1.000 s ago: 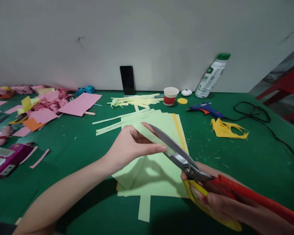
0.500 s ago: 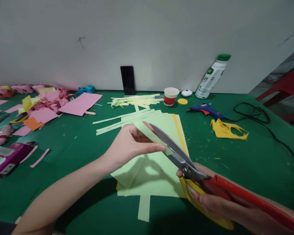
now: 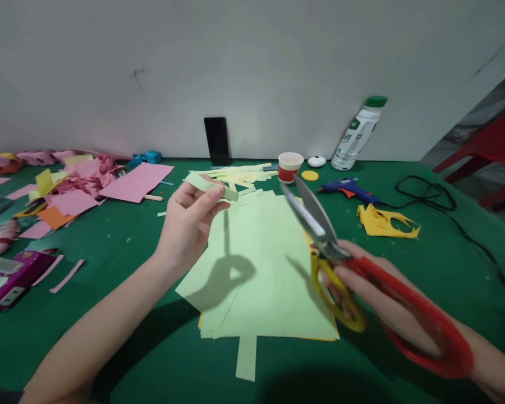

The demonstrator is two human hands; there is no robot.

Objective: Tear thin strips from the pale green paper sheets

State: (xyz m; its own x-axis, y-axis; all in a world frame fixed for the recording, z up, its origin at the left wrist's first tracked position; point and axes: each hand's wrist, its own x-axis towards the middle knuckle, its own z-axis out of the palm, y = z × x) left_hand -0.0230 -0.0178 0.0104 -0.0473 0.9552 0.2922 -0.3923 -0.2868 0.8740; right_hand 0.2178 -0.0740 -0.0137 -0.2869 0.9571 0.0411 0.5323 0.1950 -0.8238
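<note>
A pale green paper strip [image 3: 202, 183] is pinched between the thumb and fingers of my left hand [image 3: 189, 219], raised above the table. My right hand [image 3: 370, 280] holds a pair of scissors [image 3: 320, 224] with one red and one yellow handle. Their grey blades point up and away, slightly parted, with nothing between them. Beneath both hands lies a stack of pale green paper sheets [image 3: 273, 269], with yellow-orange edges showing. Another green strip [image 3: 246, 359] sticks out at the stack's near edge. More cut strips [image 3: 235, 175] lie in a heap beyond the stack.
Along the wall stand a black phone [image 3: 217, 140], a red and white paper cup [image 3: 290, 167] and a leaning bottle [image 3: 357, 134]. A blue glue gun [image 3: 349, 189] and yellow paper scrap [image 3: 387, 221] lie right. Pink paper [image 3: 137, 182] and a purple box [image 3: 19, 278] are left.
My left hand has drawn away to the left and up with the paper strip, out of the scissors. My right hand has turned the scissors more upright, with the blades apart from the strip.
</note>
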